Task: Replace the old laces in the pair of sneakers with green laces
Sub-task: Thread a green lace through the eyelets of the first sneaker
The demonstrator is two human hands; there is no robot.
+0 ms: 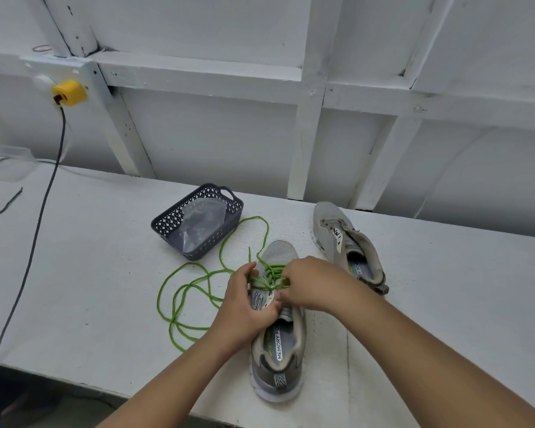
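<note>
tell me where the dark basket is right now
In the head view the dark basket sits on the white table left of centre, behind the loose green lace and beyond the near sneaker, holding a clear plastic bag.

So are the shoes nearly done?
Not yet. The near shoe has a green lace crossed through its front holes, and the left hand and right hand are threading more, with lots of lace loose on the table. The far shoe shows no lace at all, so it is still to do.
</note>
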